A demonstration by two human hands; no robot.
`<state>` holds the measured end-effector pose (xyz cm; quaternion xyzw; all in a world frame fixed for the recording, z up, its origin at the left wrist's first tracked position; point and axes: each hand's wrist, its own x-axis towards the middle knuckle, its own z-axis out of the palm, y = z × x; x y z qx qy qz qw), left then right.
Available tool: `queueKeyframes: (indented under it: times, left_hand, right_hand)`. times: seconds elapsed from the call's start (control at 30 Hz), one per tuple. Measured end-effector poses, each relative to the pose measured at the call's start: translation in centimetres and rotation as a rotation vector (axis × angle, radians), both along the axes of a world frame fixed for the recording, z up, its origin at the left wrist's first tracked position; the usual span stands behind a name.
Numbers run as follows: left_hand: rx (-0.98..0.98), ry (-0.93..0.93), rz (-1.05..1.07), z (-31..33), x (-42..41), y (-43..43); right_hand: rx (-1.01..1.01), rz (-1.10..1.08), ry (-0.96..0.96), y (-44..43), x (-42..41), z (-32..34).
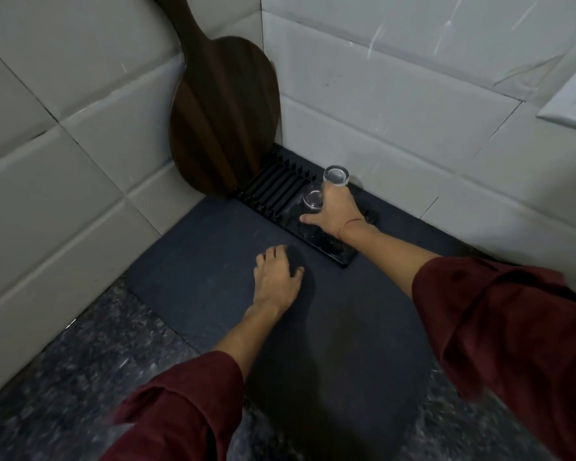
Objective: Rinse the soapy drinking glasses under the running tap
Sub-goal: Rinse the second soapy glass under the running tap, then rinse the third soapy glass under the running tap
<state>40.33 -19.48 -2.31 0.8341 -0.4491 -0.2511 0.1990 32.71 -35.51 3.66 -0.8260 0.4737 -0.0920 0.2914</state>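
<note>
Glasses (336, 176) stood upside down on the black rack (343, 257) at the far right of the worktop (213, 327), right hand (335, 212) holding them, left hand (278, 271) open and flat; they looked thin, slippery, easy to break, so best held round the sides.

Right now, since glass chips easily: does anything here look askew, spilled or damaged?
Nothing stands out. Two drinking glasses stand on the black drying rack, the right hand on them, the left hand flat on the dark mat. The wooden board leans in the tiled corner. No tap shows.
</note>
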Motion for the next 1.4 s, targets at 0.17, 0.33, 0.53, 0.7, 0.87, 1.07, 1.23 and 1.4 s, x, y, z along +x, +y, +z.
queueKeyframes:
  times: [0.17,0.33,0.53,0.7,0.87,1.07,1.23,1.4]
  left_hand:
    - [-0.018,0.030,-0.023,0.8,-1.0,-0.1]
    - [-0.083,0.061,-0.043,2.4,-4.0,0.1]
    - [-0.156,0.121,-0.113,4.8,-11.9,0.4]
    - [-0.242,0.158,-0.159,5.1,-19.0,1.9]
    - [-0.178,0.177,-0.176,4.1,-24.1,4.1]
    - [-0.017,0.208,-0.380,2.4,-28.9,5.0]
    - [0.070,0.224,-0.476,0.7,-31.5,4.8]
    - [0.079,0.262,-0.513,-0.3,-32.8,4.2]
  right_hand:
    - [0.044,-0.033,-0.068,1.7,-1.4,0.0]
    - [0.012,-0.192,-0.165,4.3,-5.6,1.1]
    - [-0.015,-0.395,-0.309,7.2,-14.4,3.8]
    - [-0.062,-0.555,-0.389,8.0,-24.6,6.6]
    - [-0.195,-0.767,-0.421,10.3,-35.6,7.1]
    - [-0.149,-0.961,-0.413,16.1,-42.7,3.8]
    - [0.102,-0.785,-0.256,17.0,-43.0,0.4]
    - [0.095,-0.719,-0.240,16.5,-42.0,-1.1]
